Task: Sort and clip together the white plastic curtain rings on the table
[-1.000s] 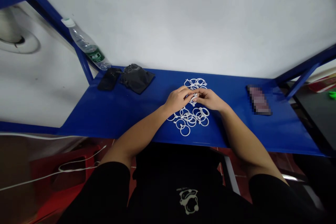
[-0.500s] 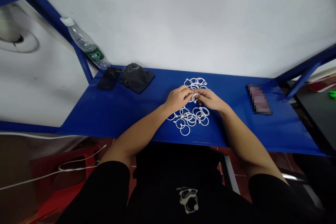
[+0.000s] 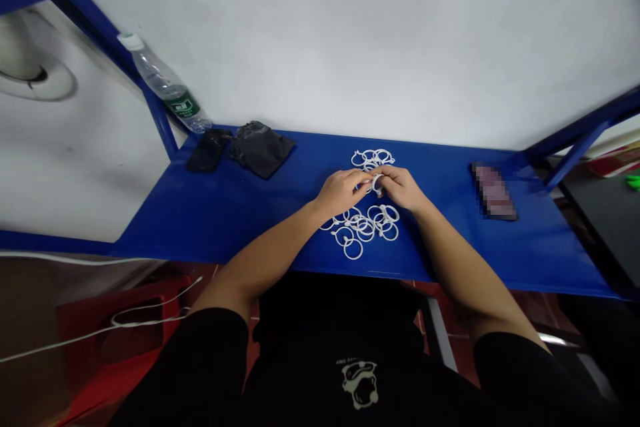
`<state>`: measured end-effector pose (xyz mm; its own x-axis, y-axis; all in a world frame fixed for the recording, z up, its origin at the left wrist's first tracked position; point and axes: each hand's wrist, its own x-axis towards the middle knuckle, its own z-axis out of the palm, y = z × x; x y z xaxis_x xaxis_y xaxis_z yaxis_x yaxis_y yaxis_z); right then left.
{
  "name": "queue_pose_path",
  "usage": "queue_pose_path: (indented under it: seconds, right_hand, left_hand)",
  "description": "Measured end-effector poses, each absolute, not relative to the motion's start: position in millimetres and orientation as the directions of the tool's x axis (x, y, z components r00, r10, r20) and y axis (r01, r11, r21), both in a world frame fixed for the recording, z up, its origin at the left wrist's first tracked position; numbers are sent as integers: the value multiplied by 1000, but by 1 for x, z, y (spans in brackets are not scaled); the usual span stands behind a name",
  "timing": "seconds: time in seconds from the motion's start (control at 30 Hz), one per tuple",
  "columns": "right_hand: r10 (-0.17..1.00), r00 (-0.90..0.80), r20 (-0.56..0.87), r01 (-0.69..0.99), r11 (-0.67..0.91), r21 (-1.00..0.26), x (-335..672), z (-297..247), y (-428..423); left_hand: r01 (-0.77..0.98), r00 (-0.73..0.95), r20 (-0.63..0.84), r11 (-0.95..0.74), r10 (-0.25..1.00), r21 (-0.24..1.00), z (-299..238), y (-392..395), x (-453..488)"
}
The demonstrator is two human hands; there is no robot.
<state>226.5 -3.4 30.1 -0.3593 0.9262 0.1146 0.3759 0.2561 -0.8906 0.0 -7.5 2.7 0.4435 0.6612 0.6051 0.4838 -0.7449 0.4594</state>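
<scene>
A white curtain ring (image 3: 375,184) is held upright between my hands, just above the blue table (image 3: 210,220). My right hand (image 3: 399,187) pinches it between thumb and fingers. From the other side my left hand (image 3: 342,191) meets it, its fingertips closed on the ring's near side. Part of what the fingertips grip is hidden. Beyond my hands lies a small heap of white rings (image 3: 371,152), some overlapping. Nearer to me, several more white rings (image 3: 365,230) are spread in a loose cluster, with small eyelets on them.
At the back left a clear water bottle (image 3: 173,90) stands by the blue frame. A dark phone-like slab (image 3: 209,149) and a black drawstring pouch (image 3: 260,147) lie beside it. On the right is a blurred-out flat item (image 3: 494,191). A white wall (image 3: 350,47) rises behind the table.
The ring in my right hand has turned and now stands more upright. My left hand's fingers have shifted slightly downward; the loose rings look the same.
</scene>
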Motion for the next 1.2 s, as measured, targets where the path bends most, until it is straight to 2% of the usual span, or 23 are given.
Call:
queue_pose_path:
  seconds: [0.17, 0.27, 0.33, 0.43, 0.57, 0.67, 0.77, 0.83, 0.97, 1.2]
  right_hand:
    - [944, -166, 286, 471, 331, -817, 230, 32, -5]
    - [939, -121, 321, 496, 338, -800, 232, 34, -3]
    - [953, -141, 269, 478, 303, -824, 231, 34, -2]
    - [967, -205, 152, 391, 223, -893, 227, 31, -1]
    - [922, -384, 52, 265, 164, -950, 221, 29, -2]
    - [915, -383, 125, 307, 253, -918, 219, 33, -6]
    - [896, -321, 308, 418, 425, -802, 218, 42, -12]
    - [862, -353, 362, 461, 498, -735, 218, 47, -17]
    - [837, -411, 362, 490, 537, -687, 217, 51, -21]
    - [852, -411, 323, 492, 506, -709, 218, 45, -15]
  left_hand:
    - [574, 256, 538, -574, 803, 584, -5, 6, -7]
    - [572, 229, 525, -550, 820, 609, -6, 7, -9]
    - [547, 270, 559, -603, 784, 581, -3, 3, -8]
    - [475, 403, 631, -741, 662, 474, 4, -4, -6]
    - [400, 503, 682, -842, 531, 361, 8, -8, -5]
    - [448, 479, 678, -819, 558, 357, 8, -6, -7]
    - [504, 426, 659, -767, 621, 397, 8, -5, -8]
    - [515, 416, 637, -745, 649, 423, 8, -5, -8]
    - [519, 426, 612, -734, 667, 439, 7, -5, -8]
    - [496, 508, 592, -774, 626, 394, 6, -5, -6]
